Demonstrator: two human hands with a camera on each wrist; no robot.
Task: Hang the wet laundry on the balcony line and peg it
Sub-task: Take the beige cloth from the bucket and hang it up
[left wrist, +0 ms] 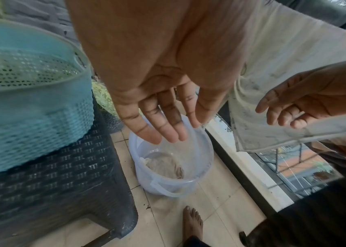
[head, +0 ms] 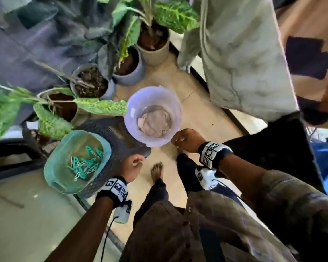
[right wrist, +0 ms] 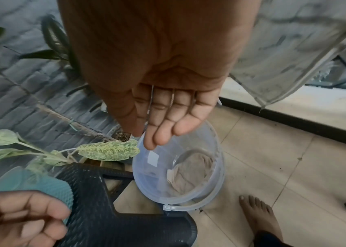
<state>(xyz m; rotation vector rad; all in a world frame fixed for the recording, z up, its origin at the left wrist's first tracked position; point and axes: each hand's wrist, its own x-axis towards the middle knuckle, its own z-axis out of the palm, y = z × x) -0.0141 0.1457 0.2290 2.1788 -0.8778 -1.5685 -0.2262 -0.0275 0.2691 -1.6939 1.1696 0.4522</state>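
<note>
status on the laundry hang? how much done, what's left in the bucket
Done: one pale garment already hangs at the upper right; no pegs on it show in these views. In hand: nothing. The left hand and right hand are both empty, above the translucent bucket. Left: a crumpled greyish cloth lies in the bucket, and the green pegs sit in the teal basket on the dark stool.

**Tiled floor and what stands on it**

The beige tiled floor carries a translucent bucket just ahead of the right hand, a crumpled grey cloth in its bottom. A dark woven stool stands beside the left hand, bearing a teal basket of pegs. Potted plants line up beyond the hands. A bare foot rests between them.
</note>
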